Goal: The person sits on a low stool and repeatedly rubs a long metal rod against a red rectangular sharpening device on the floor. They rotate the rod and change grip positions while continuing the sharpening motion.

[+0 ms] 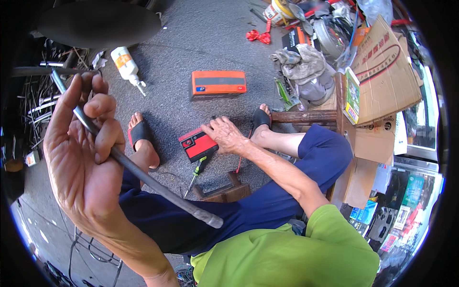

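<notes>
My raised left hand (88, 143) is near on the left side, palm toward me, its fingers curled around a long grey rod (158, 186). The rod's upper end is shiny metal; its dull lower end slants down over my lap. My right hand (224, 136) grips the right end of a red and black battery (198, 144) on the ground between my feet. Beside that battery lies a screwdriver (199, 167) with a green and black handle. Farther out stands an orange battery (219, 85) with a dark grey band, apart from both hands.
A white bottle with a nozzle (125, 64) lies at the far left, near a heap of metal scraps (43, 103). A small wooden stool (224, 193) is close to my legs. To the right are a wooden frame (306, 116), flattened cardboard (385, 71) and a grey rag (301, 62).
</notes>
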A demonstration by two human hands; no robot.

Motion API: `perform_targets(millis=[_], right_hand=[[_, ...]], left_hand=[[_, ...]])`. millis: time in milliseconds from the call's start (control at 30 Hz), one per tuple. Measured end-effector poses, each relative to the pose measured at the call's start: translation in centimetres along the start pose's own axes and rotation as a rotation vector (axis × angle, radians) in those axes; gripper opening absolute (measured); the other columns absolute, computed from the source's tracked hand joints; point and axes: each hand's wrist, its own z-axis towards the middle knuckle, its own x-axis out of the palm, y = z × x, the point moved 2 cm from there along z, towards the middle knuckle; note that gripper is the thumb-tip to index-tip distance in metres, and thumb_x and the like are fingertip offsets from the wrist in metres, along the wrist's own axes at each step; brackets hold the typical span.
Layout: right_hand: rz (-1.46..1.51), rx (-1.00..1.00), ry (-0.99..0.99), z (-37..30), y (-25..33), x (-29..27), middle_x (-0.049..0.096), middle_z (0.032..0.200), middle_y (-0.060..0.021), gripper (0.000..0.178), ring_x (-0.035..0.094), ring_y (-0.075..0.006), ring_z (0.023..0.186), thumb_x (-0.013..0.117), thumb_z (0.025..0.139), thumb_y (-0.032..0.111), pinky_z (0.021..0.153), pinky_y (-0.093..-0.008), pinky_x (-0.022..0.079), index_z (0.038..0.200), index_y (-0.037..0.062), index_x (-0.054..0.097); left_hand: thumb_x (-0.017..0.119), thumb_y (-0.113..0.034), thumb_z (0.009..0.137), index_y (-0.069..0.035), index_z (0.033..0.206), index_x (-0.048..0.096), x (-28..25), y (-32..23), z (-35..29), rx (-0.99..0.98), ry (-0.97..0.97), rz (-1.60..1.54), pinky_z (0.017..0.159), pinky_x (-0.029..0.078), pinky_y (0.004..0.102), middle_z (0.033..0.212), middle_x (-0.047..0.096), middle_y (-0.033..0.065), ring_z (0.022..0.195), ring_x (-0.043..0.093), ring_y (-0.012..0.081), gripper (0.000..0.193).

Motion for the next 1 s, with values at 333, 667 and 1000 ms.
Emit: perform_targets(millis=[333,667,1000], right_hand=[[0.138,0.271,0.064,-2.3,1.9,1.3,0.061,0.094,-0.0163,0.071,0.061,-0.0306,0.093,0.086,0.048,0.031,0.078,-0.0416,0.052,0.101,-0.0023,0.052],[0.170,0.271,0.127,-5.8,3.5,1.8,0.060,0.099,-0.0153,0.071,0.060,-0.0317,0.098,0.086,0.057,0.037,0.082,-0.0437,0.050,0.106,-0.0021,0.052],[0.708,0.376,-0.910,-9.4,-6.2,-24.8,0.069,0.093,-0.0126,0.034,0.068,-0.0196,0.086,0.064,0.094,0.031,0.078,-0.0309,0.052,0.098,-0.0031,0.066]], left_hand=[[0.052,-0.017,0.101,0.008,0.108,0.055,2.6,1.1,0.3,0.076,-0.408,-0.047,0.036,0.025,0.0193,0.079,0.060,0.0133,0.050,0.045,0.0086,0.026],[0.049,-0.017,0.102,0.006,0.107,0.056,2.1,2.2,1.4,0.023,-0.171,0.046,0.036,0.028,0.0192,0.090,0.061,0.0156,0.060,0.054,0.0097,0.025],[0.050,-0.027,0.101,-0.001,0.103,0.064,6.2,10.0,3.6,0.112,0.074,0.659,0.080,0.048,0.0329,0.095,0.069,0.0113,0.092,0.065,0.0192,0.029]])
